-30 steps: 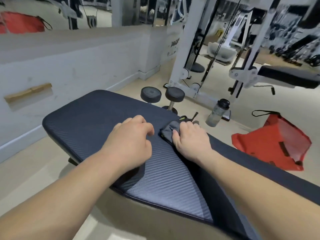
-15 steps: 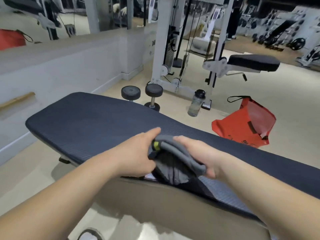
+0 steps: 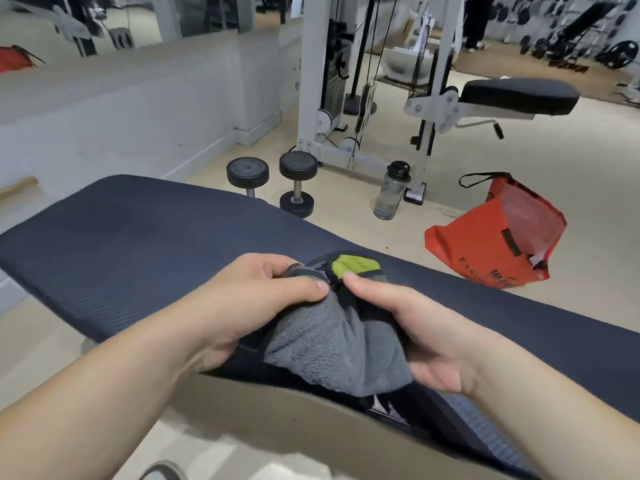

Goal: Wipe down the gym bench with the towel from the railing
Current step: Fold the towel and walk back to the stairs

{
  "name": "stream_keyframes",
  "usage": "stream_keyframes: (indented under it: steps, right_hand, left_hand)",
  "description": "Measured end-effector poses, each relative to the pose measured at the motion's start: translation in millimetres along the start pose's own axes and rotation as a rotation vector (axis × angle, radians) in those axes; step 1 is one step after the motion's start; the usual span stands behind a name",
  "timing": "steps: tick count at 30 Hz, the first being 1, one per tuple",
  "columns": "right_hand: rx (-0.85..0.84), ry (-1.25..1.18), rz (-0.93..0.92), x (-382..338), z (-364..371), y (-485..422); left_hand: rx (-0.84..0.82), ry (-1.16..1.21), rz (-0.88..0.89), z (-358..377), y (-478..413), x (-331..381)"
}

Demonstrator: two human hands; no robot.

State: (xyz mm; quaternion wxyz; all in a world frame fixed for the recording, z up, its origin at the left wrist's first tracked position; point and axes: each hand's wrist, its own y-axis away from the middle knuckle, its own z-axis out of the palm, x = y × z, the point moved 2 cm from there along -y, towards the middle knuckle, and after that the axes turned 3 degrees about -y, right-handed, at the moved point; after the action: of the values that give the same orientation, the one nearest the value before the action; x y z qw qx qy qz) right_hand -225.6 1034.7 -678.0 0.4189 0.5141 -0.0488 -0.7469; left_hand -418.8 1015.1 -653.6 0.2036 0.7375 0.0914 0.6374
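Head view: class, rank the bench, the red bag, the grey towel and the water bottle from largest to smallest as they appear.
1. bench, by far the largest.
2. red bag and grey towel: these look alike, and the towel is nearer the camera, so unranked.
3. water bottle, smallest.

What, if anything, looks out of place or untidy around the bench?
Only the red bag on the floor beyond the bench: it sags, mouth open. The water bottle stands upright, and nothing looks spilled or damaged.
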Motion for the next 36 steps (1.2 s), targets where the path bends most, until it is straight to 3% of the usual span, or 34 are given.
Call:
stream_keyframes:
  steps: [7,11,13,16,18,23,29,32,36]
  right_hand:
    - [0.279,0.275,-0.343,-7,-22,-6]
    - [0.326,0.418,-0.454,-9,-16,-15]
    - [0.317,0.435,-0.445,-9,-11,-21]
    - [0.281,0.383,-0.415,-9,-7,-26]
    - [0.241,0.313,-0.392,-11,-7,-24]
    - [0.185,0.241,-0.31,-11,-3,-14]
    - [0.159,0.263,-0.265,-13,-7,-12]
    - [0.123,0.335,-0.232,-14,-13,-9]
    - [0.195,0.377,-0.217,-12,-18,-9]
  left_hand:
    - [-0.124,-0.068,0.026,-13,-13,2]
    - [0.132,-0.776,0.179,-26,-26,-3]
    - [0.268,-0.92,0.269,-25,-28,-7]
    - [0.35,-0.686,0.479,-14,-23,-2]
    - [0.337,-0.525,0.527,-5,-19,1]
    - [0.231,-0.431,0.448,8,-20,-3]
    - [0.182,-0.085,0.363,11,-27,-3]
    - [0.16,-0.087,0.298,8,-31,-11]
    - [0.171,-0.39,0.258,11,-37,-19]
